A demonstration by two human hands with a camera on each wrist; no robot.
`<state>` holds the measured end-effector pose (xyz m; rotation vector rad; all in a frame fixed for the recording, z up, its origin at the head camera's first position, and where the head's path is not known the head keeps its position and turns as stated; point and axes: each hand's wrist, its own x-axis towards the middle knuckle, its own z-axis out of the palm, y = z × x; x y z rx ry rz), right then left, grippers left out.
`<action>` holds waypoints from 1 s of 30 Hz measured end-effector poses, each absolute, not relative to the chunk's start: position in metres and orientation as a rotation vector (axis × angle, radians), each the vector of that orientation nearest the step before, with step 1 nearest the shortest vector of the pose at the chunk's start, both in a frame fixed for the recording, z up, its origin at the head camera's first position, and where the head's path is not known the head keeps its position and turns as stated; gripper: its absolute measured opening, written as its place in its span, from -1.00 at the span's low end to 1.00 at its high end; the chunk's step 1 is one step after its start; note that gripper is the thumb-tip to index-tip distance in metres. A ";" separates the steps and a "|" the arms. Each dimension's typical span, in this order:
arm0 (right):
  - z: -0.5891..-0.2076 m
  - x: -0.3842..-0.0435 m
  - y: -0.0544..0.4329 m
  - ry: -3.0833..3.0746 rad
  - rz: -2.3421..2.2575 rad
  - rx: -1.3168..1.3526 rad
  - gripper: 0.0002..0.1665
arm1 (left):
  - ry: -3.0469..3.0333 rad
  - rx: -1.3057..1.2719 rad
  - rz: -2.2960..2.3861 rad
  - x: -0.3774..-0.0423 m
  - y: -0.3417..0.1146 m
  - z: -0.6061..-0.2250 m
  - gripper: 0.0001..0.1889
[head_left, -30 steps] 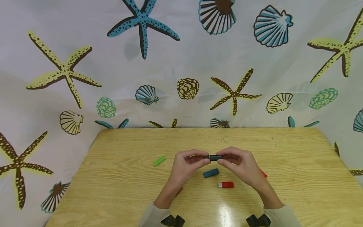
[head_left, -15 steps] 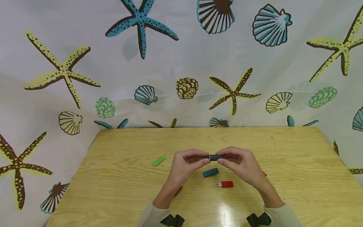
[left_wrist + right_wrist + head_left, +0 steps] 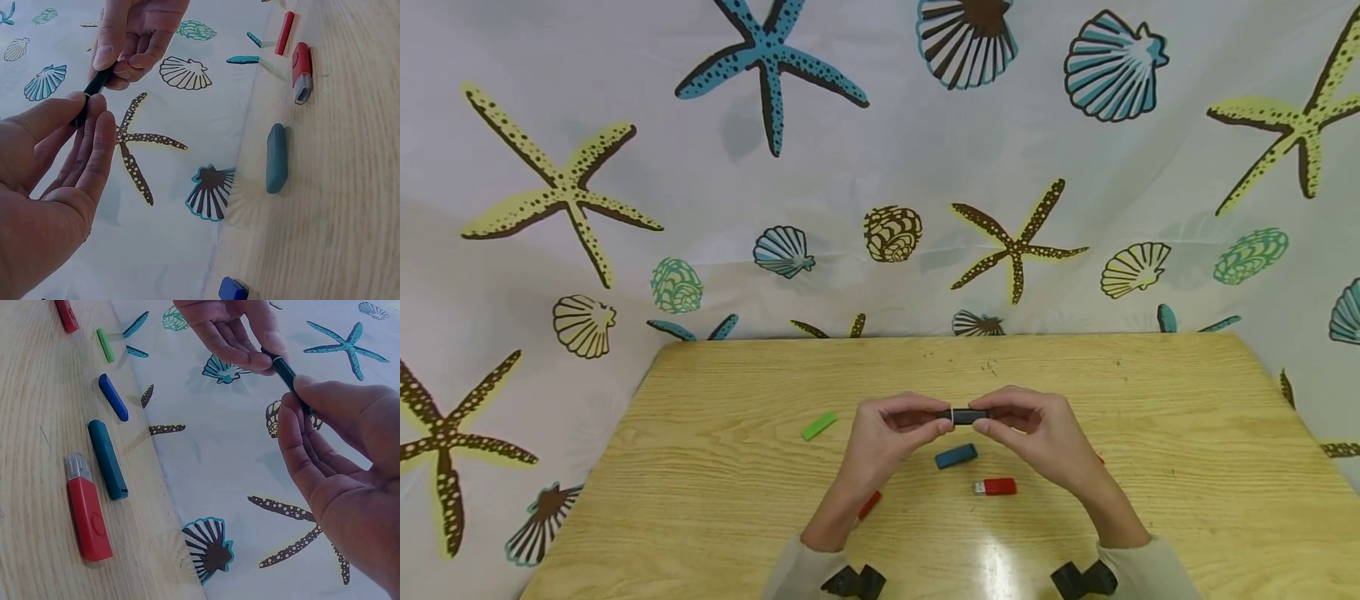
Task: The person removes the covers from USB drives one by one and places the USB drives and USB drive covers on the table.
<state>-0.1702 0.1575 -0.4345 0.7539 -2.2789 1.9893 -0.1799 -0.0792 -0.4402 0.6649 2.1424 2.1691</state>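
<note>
Both hands meet over the table on a dark USB flash drive [image 3: 970, 416], held level end to end. My left hand [image 3: 887, 433] pinches its left end between thumb and fingers, and my right hand [image 3: 1037, 429] pinches the right end. A thin pale line crosses the stick close to the left fingertips. Fingers hide both ends of it. Below the hands lies a teal-blue stick [image 3: 957, 456]. Nearer the person is a red USB flash drive [image 3: 996, 487] with its metal plug bare, pointing left.
A small green stick [image 3: 818, 426] lies to the left. One red stick [image 3: 868, 506] is by the left forearm; another [image 3: 1101, 458] is mostly hidden behind the right wrist. In the right wrist view a blue stick [image 3: 113, 397] shows. A patterned cloth [image 3: 835, 183] hangs behind the table.
Both hands keep their hold on the dark flash drive almost unmoved. The head view has shifted slightly; more of the left red stick shows, less of the right one.
</note>
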 end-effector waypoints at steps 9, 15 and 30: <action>-0.434 -0.170 0.156 -2.270 1.991 0.768 -0.78 | 2.160 0.682 2.149 -0.180 -0.082 -0.439 -0.82; -0.434 -0.170 0.157 -2.271 1.986 0.763 -0.78 | 2.162 0.681 2.144 -0.181 -0.082 -0.439 -0.83; -0.425 -0.171 0.184 -2.264 1.963 0.614 -0.78 | 2.292 0.599 2.189 -0.188 -0.126 -0.427 -0.80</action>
